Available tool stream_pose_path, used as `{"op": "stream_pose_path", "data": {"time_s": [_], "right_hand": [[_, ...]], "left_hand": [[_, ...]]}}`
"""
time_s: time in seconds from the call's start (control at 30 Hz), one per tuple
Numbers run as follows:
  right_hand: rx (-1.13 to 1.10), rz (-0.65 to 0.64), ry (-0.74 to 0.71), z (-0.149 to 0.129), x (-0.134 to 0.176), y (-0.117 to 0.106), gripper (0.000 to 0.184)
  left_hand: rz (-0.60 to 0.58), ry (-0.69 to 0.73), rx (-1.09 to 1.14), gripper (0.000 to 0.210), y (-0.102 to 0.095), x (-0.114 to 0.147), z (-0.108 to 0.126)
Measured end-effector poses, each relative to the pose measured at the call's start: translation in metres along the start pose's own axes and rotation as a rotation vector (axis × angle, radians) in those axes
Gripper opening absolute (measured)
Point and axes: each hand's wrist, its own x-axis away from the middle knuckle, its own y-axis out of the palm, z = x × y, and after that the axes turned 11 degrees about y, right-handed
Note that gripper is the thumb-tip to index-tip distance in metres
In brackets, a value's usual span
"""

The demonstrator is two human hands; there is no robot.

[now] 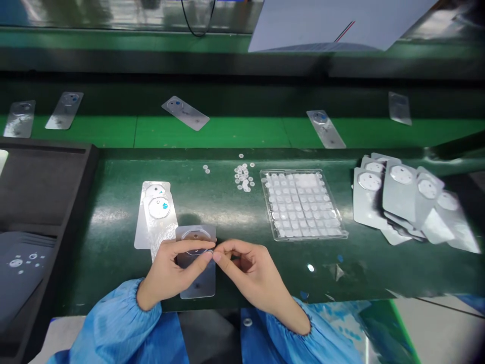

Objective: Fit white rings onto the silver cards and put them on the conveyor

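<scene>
My left hand [168, 270] reaches across a grey phone back panel [199, 285] that lies flat on the bench, its thumb and forefinger closed near the panel's right edge. Opposite it, my right hand [257, 273] is closed in a pinch, and the fingertips of both hands meet. Whatever is between them is too small or too hidden to make out. My left hand partly covers the panel's large round camera ring [196, 235]. Just up and to the left, two silvery panels [161, 210] with blue marks in their rings overlap.
Small white rings [242, 176] lie loose beside a clear tray [344, 234] of round white pieces. Overlapping panels [401, 192] are piled at the right. A black bin [78, 202] stands at the left. Several panels lie on the green strip [235, 132] behind the bench.
</scene>
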Motion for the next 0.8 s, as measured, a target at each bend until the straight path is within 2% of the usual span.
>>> {"op": "stream_pose_path", "data": {"time_s": [0.13, 0.33, 0.43, 0.8], "right_hand": [[0.023, 0.039, -0.021, -0.001, -0.001, 0.003, 0.027], [0.170, 0.190, -0.124, -0.004, -0.004, 0.014, 0.025], [0.224, 0.232, -0.144, -0.004, -0.004, 0.018, 0.024], [0.185, 0.245, -0.087, -0.005, -0.005, 0.020, 0.025]], "left_hand": [[0.029, -0.026, -0.008, 0.032, -0.001, 0.004, -0.001], [0.043, -0.093, -0.009, 0.074, -0.003, 0.011, -0.004], [0.044, -0.162, 0.003, 0.089, -0.003, 0.013, -0.003], [0.043, -0.182, 0.094, 0.085, -0.001, 0.012, 0.001]]}}
